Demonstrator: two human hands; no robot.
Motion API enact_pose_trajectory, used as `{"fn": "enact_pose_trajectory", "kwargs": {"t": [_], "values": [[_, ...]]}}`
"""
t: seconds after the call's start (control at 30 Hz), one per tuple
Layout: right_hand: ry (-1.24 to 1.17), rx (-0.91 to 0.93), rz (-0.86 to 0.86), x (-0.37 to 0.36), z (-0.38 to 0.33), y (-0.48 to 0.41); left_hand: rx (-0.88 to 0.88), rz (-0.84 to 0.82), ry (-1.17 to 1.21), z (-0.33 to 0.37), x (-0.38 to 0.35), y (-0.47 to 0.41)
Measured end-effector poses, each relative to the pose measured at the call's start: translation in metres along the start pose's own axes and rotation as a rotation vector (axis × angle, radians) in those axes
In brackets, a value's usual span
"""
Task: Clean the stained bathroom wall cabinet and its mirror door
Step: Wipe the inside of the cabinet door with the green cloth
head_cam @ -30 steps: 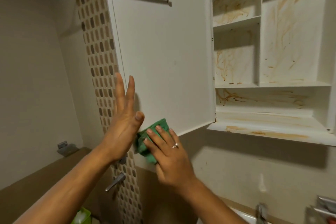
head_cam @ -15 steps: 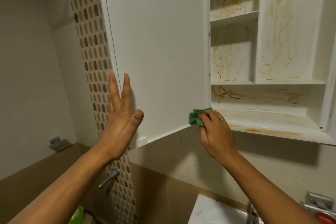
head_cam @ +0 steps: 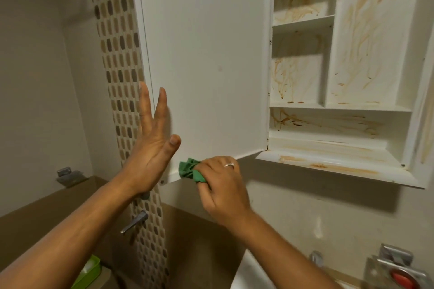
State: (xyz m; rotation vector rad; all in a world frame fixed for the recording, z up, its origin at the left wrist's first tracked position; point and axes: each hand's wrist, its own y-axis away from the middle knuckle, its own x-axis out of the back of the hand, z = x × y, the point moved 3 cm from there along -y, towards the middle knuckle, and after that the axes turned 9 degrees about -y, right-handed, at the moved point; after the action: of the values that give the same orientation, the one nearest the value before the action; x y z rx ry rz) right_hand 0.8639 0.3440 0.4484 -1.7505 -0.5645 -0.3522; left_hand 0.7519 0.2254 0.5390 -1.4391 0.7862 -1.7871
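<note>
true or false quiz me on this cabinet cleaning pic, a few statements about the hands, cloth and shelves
1. The cabinet door stands open. True.
2. The right hand holds a green cloth at the door's bottom edge. True.
3. The left hand grips a spray bottle. False: its fingers are straight and it holds nothing, up by the door's free edge.
4. The shelves are spotless. False: brown stains streak the back walls and the bottom ledge.
5. A ring shows on the right hand. True.
</note>
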Motion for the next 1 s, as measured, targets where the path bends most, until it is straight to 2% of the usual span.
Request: {"fn": "enact_pose_trajectory", "kwargs": {"t": [0.07, 0.1, 0.2, 0.27, 0.37, 0.43, 0.57, 0.63, 0.73, 0.8, 0.87, 1.0], "values": [[0.164, 0.098, -0.045, 0.019, 0.029, -0.001, 0.003, -0.013, -0.032, -0.002, 0.001, 0.000], [0.214, 0.075, -0.028, 0.032, 0.049, -0.002, 0.012, -0.024, -0.040, -0.002, 0.002, 0.000], [0.331, -0.143, 0.042, 0.065, 0.101, -0.004, 0.034, -0.056, -0.040, -0.003, 0.005, 0.003], [0.362, -0.221, 0.072, 0.066, 0.112, -0.003, 0.040, -0.078, -0.026, 0.000, 0.007, 0.004], [0.288, -0.352, 0.168, 0.051, 0.098, 0.004, 0.041, -0.105, 0.005, 0.004, 0.007, 0.003], [0.194, -0.337, 0.189, 0.035, 0.073, 0.008, 0.029, -0.115, 0.026, 0.005, 0.009, 0.002], [0.062, -0.151, 0.035, -0.004, -0.005, 0.001, 0.039, -0.134, 0.071, 0.007, 0.015, 0.003], [-0.006, -0.120, -0.051, -0.007, -0.017, -0.002, 0.047, -0.128, 0.063, 0.007, 0.018, 0.005], [-0.297, -0.245, -0.054, 0.026, 0.005, -0.011, 0.022, -0.117, -0.026, 0.007, 0.020, 0.009], [-0.405, -0.363, 0.088, 0.055, 0.018, -0.015, 0.042, -0.128, -0.045, 0.007, 0.023, 0.009], [-0.352, -0.368, 0.206, 0.073, 0.021, -0.017, 0.069, -0.138, -0.055, 0.007, 0.025, 0.009], [-0.091, -0.237, 0.201, 0.056, 0.013, -0.009, 0.075, -0.149, -0.060, 0.010, 0.029, 0.011]]}}
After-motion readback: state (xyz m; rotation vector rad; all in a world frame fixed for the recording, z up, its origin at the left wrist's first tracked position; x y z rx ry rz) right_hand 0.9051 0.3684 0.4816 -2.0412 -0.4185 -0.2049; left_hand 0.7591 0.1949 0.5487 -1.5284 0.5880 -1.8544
